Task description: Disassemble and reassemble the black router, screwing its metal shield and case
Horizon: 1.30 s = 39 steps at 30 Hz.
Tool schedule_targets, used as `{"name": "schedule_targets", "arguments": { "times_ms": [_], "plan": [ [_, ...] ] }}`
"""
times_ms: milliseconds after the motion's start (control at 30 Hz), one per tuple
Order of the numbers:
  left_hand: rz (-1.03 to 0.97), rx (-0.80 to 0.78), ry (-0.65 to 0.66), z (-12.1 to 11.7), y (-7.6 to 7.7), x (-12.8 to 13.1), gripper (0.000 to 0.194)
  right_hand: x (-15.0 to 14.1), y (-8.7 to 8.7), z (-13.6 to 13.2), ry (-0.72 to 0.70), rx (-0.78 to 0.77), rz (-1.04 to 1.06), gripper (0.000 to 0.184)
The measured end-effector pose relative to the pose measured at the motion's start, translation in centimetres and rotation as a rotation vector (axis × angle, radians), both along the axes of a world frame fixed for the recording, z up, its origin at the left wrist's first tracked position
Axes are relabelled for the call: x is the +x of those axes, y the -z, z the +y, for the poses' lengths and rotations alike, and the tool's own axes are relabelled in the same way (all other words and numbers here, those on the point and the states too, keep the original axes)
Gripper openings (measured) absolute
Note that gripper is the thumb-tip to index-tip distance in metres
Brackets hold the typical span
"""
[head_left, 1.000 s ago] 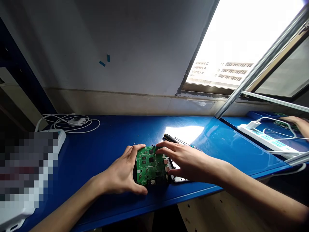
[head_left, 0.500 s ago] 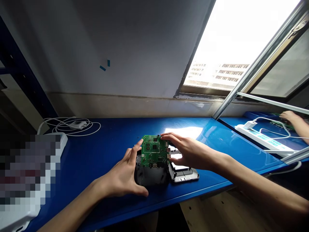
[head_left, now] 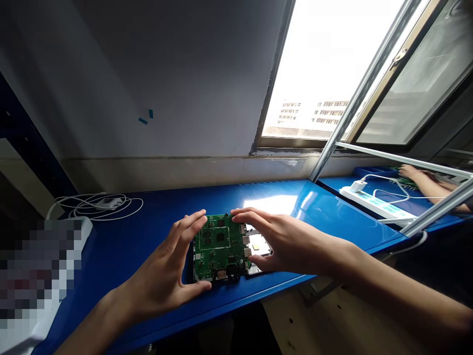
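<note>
A green circuit board (head_left: pixel 218 244) with metal ports along its right and near sides sits at the black plastic casing (head_left: pixel 193 264), which it now mostly covers. My right hand (head_left: pixel 273 236) grips the board's right side, fingers at the far corner and thumb by the ports. Around the left side of the casing curves my left hand (head_left: pixel 173 264), its fingers at the far edge and its thumb at the near edge. Partly under my right hand lies a white-and-black cover (head_left: pixel 254 268). Whether the board is fully seated I cannot tell.
White cable coils with an adapter (head_left: pixel 110 203) lie at the back left, behind a white device (head_left: pixel 86 228). Beyond a metal frame post (head_left: pixel 332 138) on the right are a power strip (head_left: pixel 377 202) and another person's hand (head_left: pixel 410 172) over green boards.
The board has come down over the black casing, hiding its interior. My right hand moved with it, and my left hand stayed around the casing. The camera view has turned slightly right.
</note>
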State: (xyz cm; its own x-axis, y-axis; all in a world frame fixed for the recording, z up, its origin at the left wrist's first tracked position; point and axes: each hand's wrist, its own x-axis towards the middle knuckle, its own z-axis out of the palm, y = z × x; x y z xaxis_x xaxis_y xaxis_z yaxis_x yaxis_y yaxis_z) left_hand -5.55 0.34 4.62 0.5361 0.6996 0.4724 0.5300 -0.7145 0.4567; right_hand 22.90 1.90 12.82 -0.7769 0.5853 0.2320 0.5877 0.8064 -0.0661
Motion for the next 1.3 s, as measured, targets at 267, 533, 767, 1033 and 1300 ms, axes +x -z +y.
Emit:
{"name": "schedule_targets", "arguments": {
  "times_ms": [267,533,767,1033,1300],
  "plan": [
    [-0.046,0.084,-0.031,-2.9,-2.2,-0.3,0.105,0.3,-1.0,-2.5,-0.067,-0.036,0.094,0.07],
    [-0.084,0.175,-0.05,-4.4,-3.0,-0.3,0.108,-1.2,0.3,-5.3,-0.032,0.074,0.192,0.102],
    [0.013,0.218,-0.085,-5.3,-3.5,-0.7,0.111,-1.9,1.0,-5.9,0.004,0.131,0.193,0.106],
    [0.181,0.353,-0.067,-5.6,-4.3,2.0,0.119,-2.3,0.9,-7.0,0.09,0.24,0.119,0.108],
    [0.122,0.362,-0.045,-4.7,-4.9,5.0,0.111,-2.1,1.1,-8.2,0.128,0.273,0.197,0.107]
  ]
}}
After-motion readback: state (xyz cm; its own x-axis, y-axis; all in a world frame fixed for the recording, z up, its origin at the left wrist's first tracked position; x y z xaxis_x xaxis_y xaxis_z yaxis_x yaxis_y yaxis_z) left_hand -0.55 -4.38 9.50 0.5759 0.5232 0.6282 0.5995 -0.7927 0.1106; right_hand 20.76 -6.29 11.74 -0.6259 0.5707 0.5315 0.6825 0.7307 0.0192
